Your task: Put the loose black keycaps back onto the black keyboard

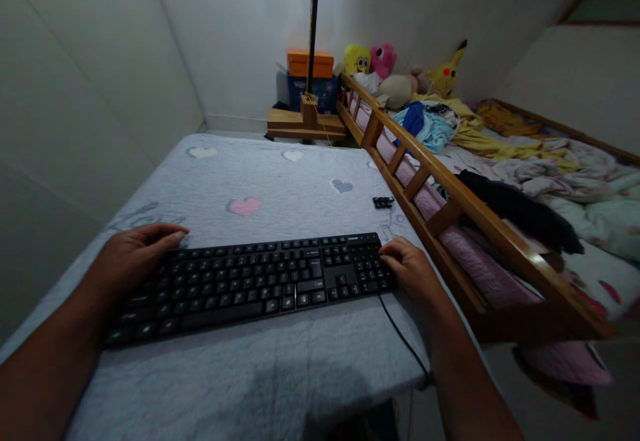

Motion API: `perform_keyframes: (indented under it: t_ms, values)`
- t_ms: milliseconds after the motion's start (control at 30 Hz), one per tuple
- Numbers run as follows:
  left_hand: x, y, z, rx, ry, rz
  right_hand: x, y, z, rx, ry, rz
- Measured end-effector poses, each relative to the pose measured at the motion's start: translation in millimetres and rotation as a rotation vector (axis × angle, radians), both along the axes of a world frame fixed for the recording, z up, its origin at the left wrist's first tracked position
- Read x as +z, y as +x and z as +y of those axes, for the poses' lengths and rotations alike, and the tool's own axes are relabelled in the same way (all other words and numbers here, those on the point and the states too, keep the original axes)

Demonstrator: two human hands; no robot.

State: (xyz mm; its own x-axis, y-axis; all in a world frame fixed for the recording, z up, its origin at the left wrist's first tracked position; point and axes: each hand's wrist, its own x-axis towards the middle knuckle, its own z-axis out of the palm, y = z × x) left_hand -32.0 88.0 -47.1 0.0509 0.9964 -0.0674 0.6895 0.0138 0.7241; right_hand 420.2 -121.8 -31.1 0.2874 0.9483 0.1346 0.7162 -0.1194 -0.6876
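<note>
A black computer keyboard [240,281] lies at a slight slant on the cloth-covered surface, keys facing up. At its left end is my left hand [133,257], gripping that end with thumb and fingers close together near the far corner. My right hand [407,264] holds the right end, its thumb and bent fingertips against the number pad's edge. Some fingers of both hands are hidden. From the near right side of the keyboard a black cable [403,337] runs down to the surface's front edge. Several small black pieces [383,202], which look like loose keycaps, lie beyond my right hand.
The pale blue cover [280,181] has heart patterns. Along the right runs a wooden bed rail [425,154], with rumpled bedding [530,147] and plush toys [383,61] behind. An orange box [310,64] and a black pole on a wooden base [307,117] stand at the back.
</note>
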Motion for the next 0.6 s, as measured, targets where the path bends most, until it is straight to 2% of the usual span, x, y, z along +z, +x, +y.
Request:
perform_keyframes:
  t_ms: [167,333,467,600]
  values:
    - [1.2,1,1,0.007,-0.022,0.007,-1.3,0,1,0.02,0.004,-0.025]
    - [2.2,1,0,0.014,-0.029,-0.001,10.4,8,1,-0.021,0.019,-0.011]
    - [2.4,2,-1,0.023,-0.033,-0.014,20.1,33,12,-0.098,0.054,-0.085]
    - [2.0,0,0,0.021,-0.033,-0.008,17.9,65,38,-0.182,0.028,-0.166]
